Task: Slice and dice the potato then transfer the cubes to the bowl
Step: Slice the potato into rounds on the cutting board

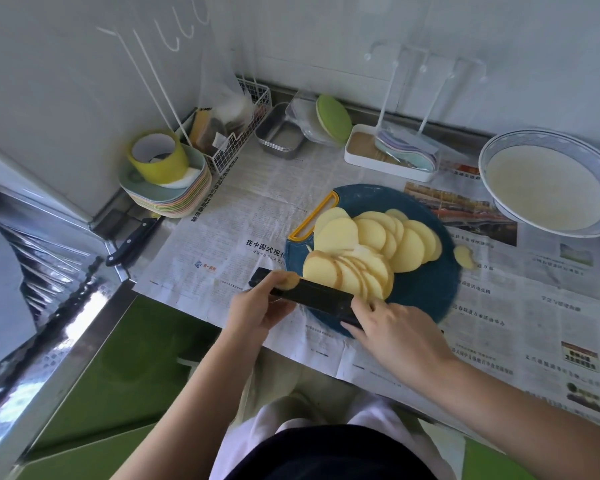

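Note:
Several pale yellow potato slices (371, 251) lie fanned out on a round dark blue cutting board (426, 289) with a yellow handle slot. One stray slice (463, 256) lies on the newspaper just right of the board. My right hand (395, 334) grips the handle end of a black cleaver (319, 297), which lies across the board's near left edge. My left hand (260, 304) is at the blade's far end and pinches a small potato piece (289, 280) against it. A white bowl with a blue rim (499, 143) stands at the far right, holding nothing.
Newspaper (222, 216) covers the counter. A second black-handled knife (136, 240) lies at the left edge. A plate stack with a green cup (160, 157), a wire basket (243, 133), a metal tray (281, 136) and a white rack (388, 157) line the back wall.

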`<move>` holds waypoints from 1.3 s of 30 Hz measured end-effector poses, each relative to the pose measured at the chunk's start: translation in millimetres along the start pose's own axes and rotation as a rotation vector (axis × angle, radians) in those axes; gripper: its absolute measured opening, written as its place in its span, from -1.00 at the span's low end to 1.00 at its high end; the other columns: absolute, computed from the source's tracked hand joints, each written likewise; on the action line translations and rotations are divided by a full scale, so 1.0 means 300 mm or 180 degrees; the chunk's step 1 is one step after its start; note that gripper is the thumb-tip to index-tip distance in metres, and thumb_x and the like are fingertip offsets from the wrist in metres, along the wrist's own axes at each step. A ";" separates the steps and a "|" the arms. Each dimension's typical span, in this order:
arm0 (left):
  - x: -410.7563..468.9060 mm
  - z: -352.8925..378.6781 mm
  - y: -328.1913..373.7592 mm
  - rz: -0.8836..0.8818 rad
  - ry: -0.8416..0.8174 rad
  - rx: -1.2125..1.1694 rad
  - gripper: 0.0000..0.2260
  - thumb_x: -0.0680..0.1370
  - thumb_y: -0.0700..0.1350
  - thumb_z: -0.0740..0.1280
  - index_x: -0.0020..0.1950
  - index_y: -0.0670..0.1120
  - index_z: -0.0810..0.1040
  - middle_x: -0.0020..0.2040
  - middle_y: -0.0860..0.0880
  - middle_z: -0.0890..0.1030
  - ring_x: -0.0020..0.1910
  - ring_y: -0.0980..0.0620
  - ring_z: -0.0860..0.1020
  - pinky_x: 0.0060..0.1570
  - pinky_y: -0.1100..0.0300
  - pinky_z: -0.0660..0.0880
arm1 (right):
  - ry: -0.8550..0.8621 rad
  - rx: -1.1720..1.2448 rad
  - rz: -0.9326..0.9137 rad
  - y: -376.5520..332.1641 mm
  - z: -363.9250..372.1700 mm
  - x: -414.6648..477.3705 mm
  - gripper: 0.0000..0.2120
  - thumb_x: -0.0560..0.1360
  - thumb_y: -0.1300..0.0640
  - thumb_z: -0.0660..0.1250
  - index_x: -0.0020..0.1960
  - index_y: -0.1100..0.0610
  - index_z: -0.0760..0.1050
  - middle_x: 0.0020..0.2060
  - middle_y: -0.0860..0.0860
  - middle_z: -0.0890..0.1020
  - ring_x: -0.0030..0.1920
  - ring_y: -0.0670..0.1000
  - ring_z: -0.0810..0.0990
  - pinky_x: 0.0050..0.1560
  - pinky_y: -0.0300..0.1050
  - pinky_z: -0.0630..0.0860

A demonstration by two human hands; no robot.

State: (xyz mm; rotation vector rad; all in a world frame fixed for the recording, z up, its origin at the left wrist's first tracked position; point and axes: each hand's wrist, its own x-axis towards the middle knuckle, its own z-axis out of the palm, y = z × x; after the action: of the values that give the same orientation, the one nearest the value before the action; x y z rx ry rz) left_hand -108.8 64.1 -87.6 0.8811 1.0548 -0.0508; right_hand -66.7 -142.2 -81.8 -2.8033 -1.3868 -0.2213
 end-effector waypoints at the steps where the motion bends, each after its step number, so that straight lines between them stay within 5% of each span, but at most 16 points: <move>1: -0.002 -0.005 0.013 -0.0092 -0.0142 -0.0110 -0.91 0.48 -0.20 0.42 -0.18 -0.20 0.58 -0.35 -0.05 0.66 -0.45 0.12 0.61 -0.45 0.31 0.55 | 0.0005 -0.0013 -0.0041 0.011 -0.006 0.001 -0.66 0.36 -0.09 0.50 -0.22 0.16 0.51 -0.57 -0.02 0.40 -0.66 -0.04 0.36 -0.68 -0.25 0.14; 6: -0.024 -0.023 0.035 -0.0626 -0.0987 -0.0438 -0.90 0.39 -0.23 0.37 -0.11 -0.21 0.56 -0.20 -0.09 0.58 -0.26 0.05 0.55 -0.31 0.27 0.58 | -0.0016 -0.0077 -0.0274 0.075 -0.029 0.008 -0.68 0.35 -0.07 0.51 -0.23 0.14 0.49 -0.56 -0.03 0.39 -0.65 -0.04 0.34 -0.65 -0.27 0.09; 12: -0.030 -0.041 0.037 -0.1225 -0.1510 -0.0764 -0.57 0.50 -0.16 0.27 0.34 -0.27 0.36 0.16 -0.40 0.55 -0.02 -0.40 0.61 -0.07 -0.14 0.59 | -0.0006 -0.0122 -0.0330 0.126 -0.046 0.007 -0.71 0.40 -0.07 0.46 -0.19 0.14 0.49 -0.53 -0.03 0.41 -0.62 -0.03 0.38 -0.66 -0.20 0.16; 17: -0.015 -0.033 0.037 -0.1491 -0.1702 -0.1173 -0.46 0.46 -0.13 0.31 0.37 -0.33 0.33 0.15 -0.37 0.55 -0.06 -0.29 0.64 -0.04 -0.02 0.60 | 0.0111 -0.0076 -0.0376 0.145 -0.056 0.004 -0.72 0.47 -0.09 0.31 -0.17 0.15 0.51 -0.52 -0.03 0.40 -0.61 -0.04 0.38 -0.67 -0.19 0.22; 22: -0.002 -0.029 0.042 -0.1205 -0.1385 -0.0882 -0.69 0.44 -0.09 0.36 0.09 -0.26 0.49 -0.06 -0.27 0.63 -0.18 -0.18 0.66 -0.16 0.04 0.64 | 0.0108 -0.0030 -0.0418 0.163 -0.049 -0.015 -0.69 0.51 -0.09 0.18 -0.14 0.15 0.50 -0.50 -0.02 0.40 -0.60 -0.03 0.37 -0.68 -0.19 0.23; 29: -0.012 0.039 0.014 -0.0369 -0.0529 -0.0131 -0.61 0.39 -0.24 0.49 0.16 -0.29 0.49 -0.06 -0.18 0.62 -0.25 -0.02 0.64 -0.39 0.23 0.58 | 0.0063 -0.0160 -0.0435 0.155 -0.053 -0.013 -0.74 0.42 -0.04 0.38 -0.15 0.17 0.52 -0.51 0.00 0.42 -0.60 -0.02 0.39 -0.64 -0.22 0.14; 39: 0.048 0.020 0.025 0.0337 -0.0087 0.0189 -0.64 0.44 -0.23 0.48 0.18 -0.28 0.49 -0.02 -0.21 0.64 -0.21 -0.01 0.66 -0.34 0.27 0.56 | -0.0046 -0.0141 -0.0247 0.191 -0.063 -0.028 -0.75 0.39 0.00 0.47 -0.17 0.16 0.51 -0.50 0.00 0.42 -0.58 -0.01 0.39 -0.66 -0.20 0.22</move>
State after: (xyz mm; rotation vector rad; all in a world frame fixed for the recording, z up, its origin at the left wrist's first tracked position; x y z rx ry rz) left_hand -93.6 70.4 -93.0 0.9864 0.9839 -0.0055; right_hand -28.5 -184.9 -60.8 -2.7942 -1.5144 -0.2358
